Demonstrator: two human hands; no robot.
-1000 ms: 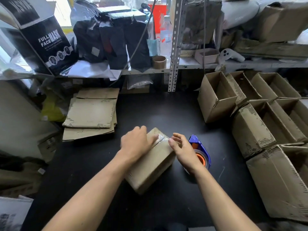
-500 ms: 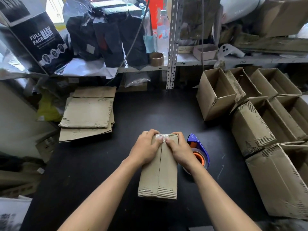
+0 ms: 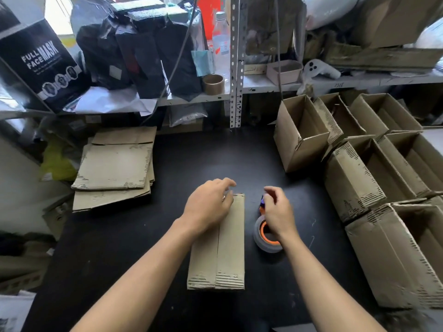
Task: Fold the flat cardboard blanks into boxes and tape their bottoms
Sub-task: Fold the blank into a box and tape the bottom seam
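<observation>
On the black table (image 3: 148,236), left hand (image 3: 207,207) rests relaxed on the box (image 3: 230,248); right hand (image 3: 278,212) grips the tape dispenser (image 3: 266,238).

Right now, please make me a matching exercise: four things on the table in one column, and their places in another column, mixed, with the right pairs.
Things:
1. folded box
2. tape dispenser
3. stack of flat blanks
4. open boxes

Places:
A. far left of the table
B. under the right hand
C. right side, in a group
D. centre, under the left hand

Pairs: 1-D, 2-B, 3-A, 4-C
</observation>
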